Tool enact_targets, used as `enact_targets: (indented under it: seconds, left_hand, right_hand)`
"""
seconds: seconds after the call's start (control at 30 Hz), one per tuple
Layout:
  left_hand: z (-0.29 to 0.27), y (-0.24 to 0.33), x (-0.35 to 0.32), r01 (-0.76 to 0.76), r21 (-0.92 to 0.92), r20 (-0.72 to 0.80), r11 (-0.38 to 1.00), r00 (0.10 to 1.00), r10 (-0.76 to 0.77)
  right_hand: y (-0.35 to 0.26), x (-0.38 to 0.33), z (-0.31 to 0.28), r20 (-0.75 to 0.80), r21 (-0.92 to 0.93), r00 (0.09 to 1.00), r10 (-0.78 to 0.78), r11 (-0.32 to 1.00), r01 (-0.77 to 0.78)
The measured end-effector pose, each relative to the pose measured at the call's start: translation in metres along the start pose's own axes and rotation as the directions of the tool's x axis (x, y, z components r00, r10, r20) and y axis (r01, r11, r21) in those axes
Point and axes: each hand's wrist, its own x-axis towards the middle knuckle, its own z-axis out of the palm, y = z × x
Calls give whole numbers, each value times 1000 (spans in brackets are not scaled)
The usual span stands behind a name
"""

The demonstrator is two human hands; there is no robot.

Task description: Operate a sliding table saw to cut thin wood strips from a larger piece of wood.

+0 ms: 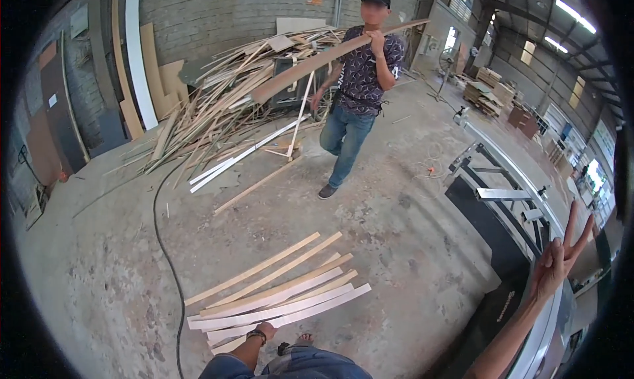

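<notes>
My right hand [557,265] is raised at the right, in front of a machine with a long metal rail [507,162]. Two of its fingers stretch up and apart while the others fold in, and nothing is in it. Low in front of my body, my left hand [266,330] overlaps the near end of several wooden strips [277,288] on the floor. A dark band circles that wrist. Its fingers are mostly hidden, so I cannot tell whether it touches a strip. The strips lie roughly side by side, some pale and some tan.
Ahead, a person [363,68] carries a long brown board [317,67] on the shoulder. Behind them rises a heap of scrap wood [224,82]. A dark cable [158,234] runs along the floor on the left. Panels [135,55] lean against the wall; stacked wood [490,92] stands far right.
</notes>
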Motion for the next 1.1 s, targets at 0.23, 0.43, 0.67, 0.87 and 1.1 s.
enact_targets:
  seconds: [0.23, 0.43, 0.67, 0.87, 1.1]
  left_hand:
    - [-30, 12, -24, -162, -89, -404, 983, 908, 113]
    - [-293, 124, -135, -452, 278, -940, 847, 51, 336]
    - [-513, 45, -267, 268, 34, -963, 963, -250, 103]
    - [-508, -13, -226, -488, -118, -987, 865, 151, -49]
    - [-445, 26, -187, -356, -125, -992, 926, 43, -117]
  right_hand:
    - [20, -20, -5, -43, 85, 995, 89, 993, -85]
    - [48, -58, -15, -5, 170, 958, 286, 944, -281]
    - [78, -103, -43, 4, 244, 897, 442, 869, -430]
    - [95, -128, -72, -57, 232, 859, 509, 844, -484]
    - [108, -137, -84, -80, 249, 806, 587, 795, -554]
